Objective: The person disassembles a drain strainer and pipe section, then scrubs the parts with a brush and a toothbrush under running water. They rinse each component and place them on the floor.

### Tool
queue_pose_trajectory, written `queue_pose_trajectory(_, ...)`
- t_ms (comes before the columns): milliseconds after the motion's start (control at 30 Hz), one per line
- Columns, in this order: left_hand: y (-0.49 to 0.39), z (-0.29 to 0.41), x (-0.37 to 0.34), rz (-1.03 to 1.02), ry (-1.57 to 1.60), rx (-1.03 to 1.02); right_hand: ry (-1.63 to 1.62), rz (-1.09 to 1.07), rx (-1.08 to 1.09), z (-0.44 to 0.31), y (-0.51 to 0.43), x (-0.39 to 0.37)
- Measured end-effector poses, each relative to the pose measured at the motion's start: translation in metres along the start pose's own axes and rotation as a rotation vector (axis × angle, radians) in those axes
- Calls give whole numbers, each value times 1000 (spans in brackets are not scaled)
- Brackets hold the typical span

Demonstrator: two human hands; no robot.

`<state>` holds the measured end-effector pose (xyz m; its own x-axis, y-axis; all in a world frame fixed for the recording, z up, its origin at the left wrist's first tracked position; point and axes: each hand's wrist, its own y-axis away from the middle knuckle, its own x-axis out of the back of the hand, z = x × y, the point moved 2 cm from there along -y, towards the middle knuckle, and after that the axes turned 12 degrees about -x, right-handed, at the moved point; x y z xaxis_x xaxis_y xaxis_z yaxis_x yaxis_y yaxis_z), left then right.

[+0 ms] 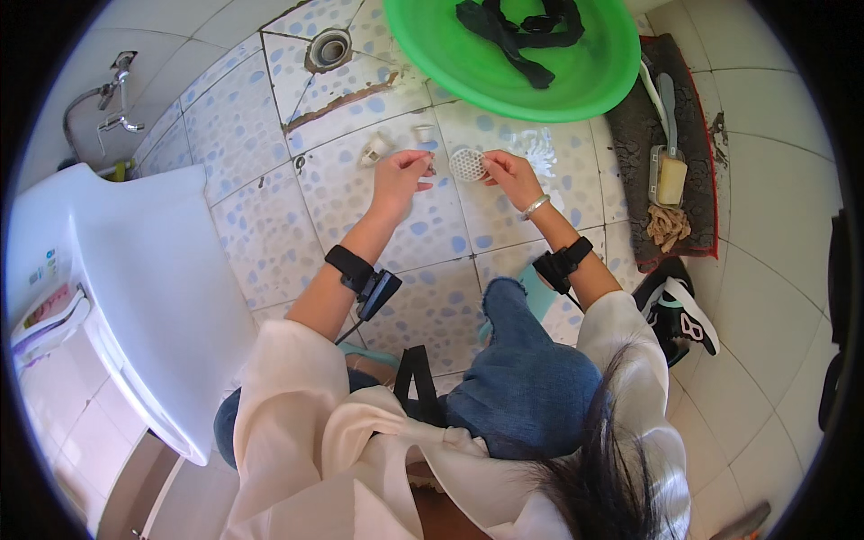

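Note:
My right hand (516, 179) holds a round white strainer disc (467, 165) by its right edge, its holes facing up. Left of the disc, my left hand (403, 177) has thumb and fingertips pinched on a small dark bit (433, 164), too small to make out. Just beyond that hand, a white plastic drain fitting (374, 149) lies on the tiled floor. A small white cup-shaped piece (423, 133) rests a little to its right. Farther off to the left is a floor drain opening (331, 50) with broken grout around its tiles.
A green basin (432, 74) with dark wet cloth (513, 50) stands beyond my hands. On the right, a dark mat (698, 121) bears a brush (667, 108), soap (672, 181) and crumpled brown material (668, 228). A white washbasin (155, 270) and wall tap (121, 101) are on the left.

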<state>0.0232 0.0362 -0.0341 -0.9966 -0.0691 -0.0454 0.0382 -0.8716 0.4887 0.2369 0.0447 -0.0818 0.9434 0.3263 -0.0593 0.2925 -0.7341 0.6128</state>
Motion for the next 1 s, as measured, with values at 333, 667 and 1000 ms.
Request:
queue_pose_trajectory(333, -3, 38, 20, -347, -115, 57, 230, -274, 125, -59, 16, -34)
queue_pose_trajectory(667, 3, 41, 57, -227, 431, 122, 24, -132, 84, -53, 1, -18)
queue_pose_trajectory(1000, 127, 211, 136, -310, 318, -44, 949, -163, 285, -78, -23, -25)
